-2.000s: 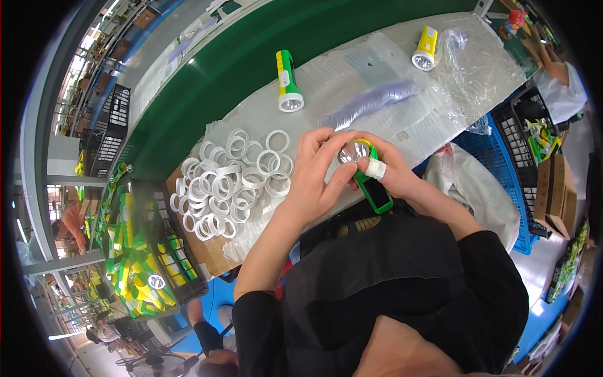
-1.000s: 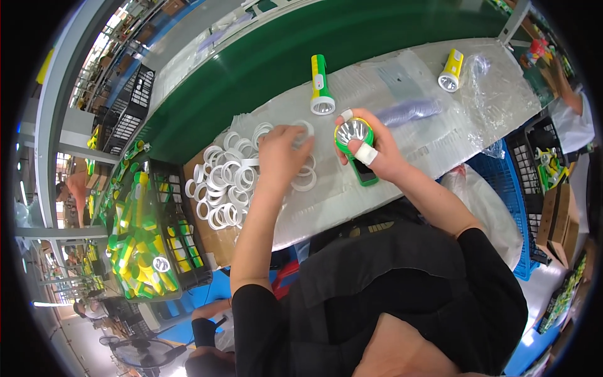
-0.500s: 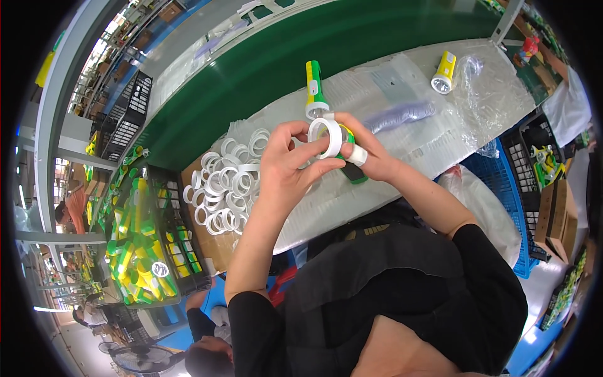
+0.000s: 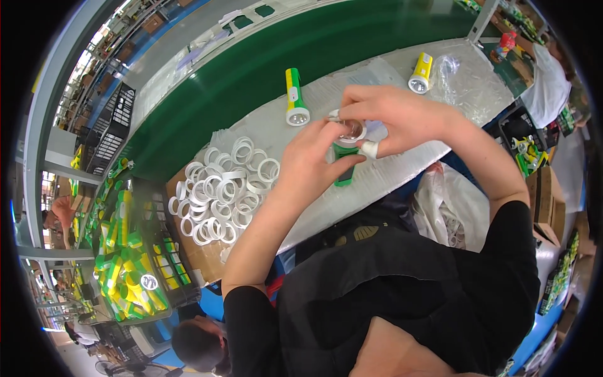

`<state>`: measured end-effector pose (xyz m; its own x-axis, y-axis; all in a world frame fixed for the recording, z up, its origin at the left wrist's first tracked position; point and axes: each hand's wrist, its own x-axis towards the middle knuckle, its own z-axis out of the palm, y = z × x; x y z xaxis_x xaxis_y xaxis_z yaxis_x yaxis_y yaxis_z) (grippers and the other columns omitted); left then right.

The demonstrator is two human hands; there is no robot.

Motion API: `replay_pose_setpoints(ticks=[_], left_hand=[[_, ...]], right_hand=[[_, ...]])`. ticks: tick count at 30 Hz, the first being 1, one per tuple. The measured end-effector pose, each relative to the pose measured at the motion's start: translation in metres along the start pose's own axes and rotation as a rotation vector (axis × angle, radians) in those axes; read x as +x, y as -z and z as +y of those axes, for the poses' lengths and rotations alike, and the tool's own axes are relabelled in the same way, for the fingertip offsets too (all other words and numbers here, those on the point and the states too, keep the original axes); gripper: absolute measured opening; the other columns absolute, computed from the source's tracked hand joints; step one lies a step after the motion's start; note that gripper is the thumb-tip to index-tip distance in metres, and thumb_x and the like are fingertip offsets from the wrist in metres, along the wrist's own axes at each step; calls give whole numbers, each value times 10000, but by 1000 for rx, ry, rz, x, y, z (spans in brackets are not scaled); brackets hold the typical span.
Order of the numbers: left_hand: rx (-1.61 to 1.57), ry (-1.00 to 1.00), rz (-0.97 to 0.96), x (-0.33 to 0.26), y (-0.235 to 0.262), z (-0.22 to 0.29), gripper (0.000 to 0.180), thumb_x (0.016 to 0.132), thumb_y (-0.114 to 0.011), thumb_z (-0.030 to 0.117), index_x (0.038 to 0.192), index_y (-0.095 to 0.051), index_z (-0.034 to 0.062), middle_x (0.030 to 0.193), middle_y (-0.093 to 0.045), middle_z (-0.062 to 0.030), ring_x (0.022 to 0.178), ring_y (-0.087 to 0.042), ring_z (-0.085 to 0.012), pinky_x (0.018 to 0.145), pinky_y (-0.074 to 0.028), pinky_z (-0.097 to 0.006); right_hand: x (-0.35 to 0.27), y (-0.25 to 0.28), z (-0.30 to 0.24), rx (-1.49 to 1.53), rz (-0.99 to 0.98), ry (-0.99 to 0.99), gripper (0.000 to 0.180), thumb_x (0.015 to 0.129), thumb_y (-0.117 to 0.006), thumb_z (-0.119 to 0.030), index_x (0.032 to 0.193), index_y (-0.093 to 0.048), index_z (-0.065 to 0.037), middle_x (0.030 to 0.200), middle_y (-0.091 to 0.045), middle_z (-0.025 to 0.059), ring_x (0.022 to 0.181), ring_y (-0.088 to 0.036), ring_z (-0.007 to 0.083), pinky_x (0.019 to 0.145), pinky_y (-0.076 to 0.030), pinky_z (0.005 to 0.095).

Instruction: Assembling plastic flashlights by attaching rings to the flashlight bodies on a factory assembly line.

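Observation:
Both my hands meet over a green flashlight (image 4: 344,164) held head-up above the white bench (image 4: 402,169). My left hand (image 4: 314,164) grips its body and head from the left, thumb under the green part. My right hand (image 4: 392,119) comes over from the right with its fingers on the round reflector end (image 4: 352,131); one of its fingers wears white tape. A heap of several white plastic rings (image 4: 220,191) lies left of my left hand on a clear plastic sheet.
Two finished flashlights lie on the bench: a green-and-yellow one (image 4: 294,97) and a yellow one (image 4: 419,72). A green conveyor belt (image 4: 264,56) runs behind. A crate of green and yellow flashlights (image 4: 125,257) stands at left. Another person (image 4: 543,75) works at far right.
My left hand reached to the ring heap, came back with a white ring and brought it to the flashlight head. Both hands now close around the flashlight's head.

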<state>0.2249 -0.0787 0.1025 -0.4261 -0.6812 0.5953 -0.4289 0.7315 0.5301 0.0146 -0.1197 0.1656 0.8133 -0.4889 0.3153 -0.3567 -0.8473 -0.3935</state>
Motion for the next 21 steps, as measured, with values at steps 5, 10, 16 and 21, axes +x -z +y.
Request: replay_pose_setpoints(ticks=[5,10,16,21], left_hand=[[-66,79,8,1,-10,2,377,688,-815,129,977,-575,99,958,-635,-78,868,-631,-295,705,-500,-388],[-85,63,17,5,-15,0,342,686,-810,111,944,-586,92,903,-641,-76,855,-627,-295,694,-493,-390],[-71,22,59,10,-22,6,333,687,-805,105,959,-616,87,896,-640,-91,845,-620,-308,706,-487,-404],[-83,43,77,7,-31,9,344,670,-806,79,964,-628,73,933,-651,-104,873,-626,-316,736,-489,-397]], right_hand=[[14,18,6,62,-341,-72,381,679,-688,-46,1040,-575,-3,940,-552,112,842,-582,290,688,-475,391],[21,20,11,53,-430,-151,333,678,-666,-15,995,-572,25,896,-578,130,788,-588,293,675,-478,386],[14,19,1,6,-332,-338,338,702,-750,-211,862,-580,32,697,-604,152,639,-597,320,576,-475,413],[-6,-6,3,-259,-159,-472,544,676,-749,-483,810,-595,21,700,-627,184,685,-615,413,601,-483,476]])
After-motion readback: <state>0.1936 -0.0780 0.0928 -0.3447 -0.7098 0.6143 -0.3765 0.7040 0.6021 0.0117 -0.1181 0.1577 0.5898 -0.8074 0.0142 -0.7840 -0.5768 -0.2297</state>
